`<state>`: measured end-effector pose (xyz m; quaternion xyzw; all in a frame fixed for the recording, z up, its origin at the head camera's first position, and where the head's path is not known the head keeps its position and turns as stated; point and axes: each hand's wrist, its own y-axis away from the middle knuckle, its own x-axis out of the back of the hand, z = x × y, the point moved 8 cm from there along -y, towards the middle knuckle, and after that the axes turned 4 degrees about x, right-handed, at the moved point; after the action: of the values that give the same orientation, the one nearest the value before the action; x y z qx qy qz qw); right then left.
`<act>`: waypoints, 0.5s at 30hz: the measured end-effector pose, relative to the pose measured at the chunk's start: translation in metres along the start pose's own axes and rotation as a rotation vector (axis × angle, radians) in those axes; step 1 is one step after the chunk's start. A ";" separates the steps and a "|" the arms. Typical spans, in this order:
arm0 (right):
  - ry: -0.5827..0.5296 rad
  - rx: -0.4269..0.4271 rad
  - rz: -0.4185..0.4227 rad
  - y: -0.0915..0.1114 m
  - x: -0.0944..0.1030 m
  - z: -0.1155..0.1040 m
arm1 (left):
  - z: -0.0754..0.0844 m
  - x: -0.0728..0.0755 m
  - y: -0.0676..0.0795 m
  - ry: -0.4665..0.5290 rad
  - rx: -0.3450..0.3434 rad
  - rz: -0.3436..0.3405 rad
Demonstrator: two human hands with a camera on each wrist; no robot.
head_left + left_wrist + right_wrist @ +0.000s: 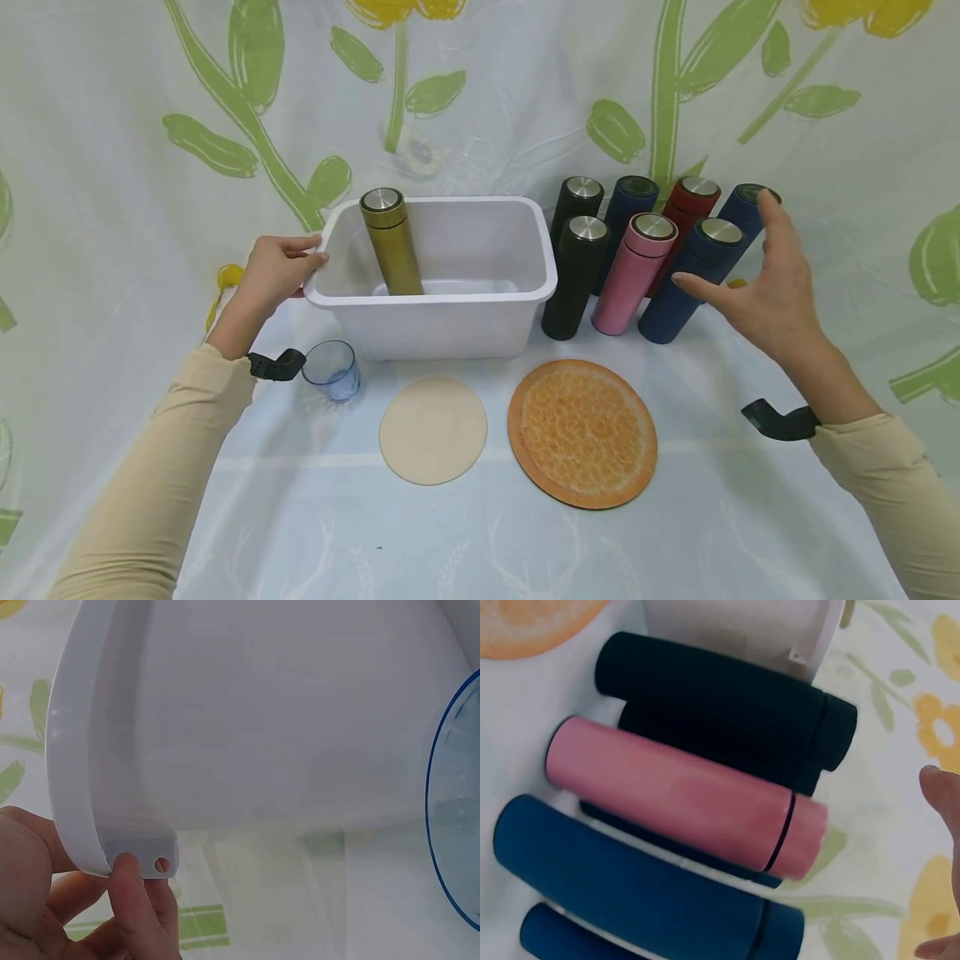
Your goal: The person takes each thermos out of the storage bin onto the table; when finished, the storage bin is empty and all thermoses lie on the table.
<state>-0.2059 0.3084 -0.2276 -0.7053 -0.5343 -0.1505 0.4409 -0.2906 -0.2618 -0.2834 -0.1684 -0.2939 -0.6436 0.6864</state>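
My left hand pinches the left end of a white plastic bin; the left wrist view shows a thumb and fingers at the small holed tab under its rim. Inside the bin a gold thermos leans at the left end. My right hand is held with thumb and fingers spread beside the front blue thermos, holding nothing. Left of that stand a pink thermos and a black thermos. In the right wrist view only part of the right hand shows.
Behind the front thermoses stand another black one, a dark blue one, a red one and another blue one. A glass, a cream disc and an orange-patterned round mat lie nearer the front.
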 end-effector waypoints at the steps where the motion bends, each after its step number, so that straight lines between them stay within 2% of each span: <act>1: -0.002 0.006 -0.001 0.000 -0.001 -0.003 | 0.000 0.000 0.000 0.000 0.001 -0.001; 15: -0.018 0.161 0.016 0.006 -0.009 -0.040 | -0.001 -0.001 0.001 0.004 0.005 -0.002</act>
<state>-0.1936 0.2712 -0.2144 -0.6731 -0.5431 -0.0972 0.4925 -0.2899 -0.2616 -0.2841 -0.1651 -0.2946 -0.6439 0.6866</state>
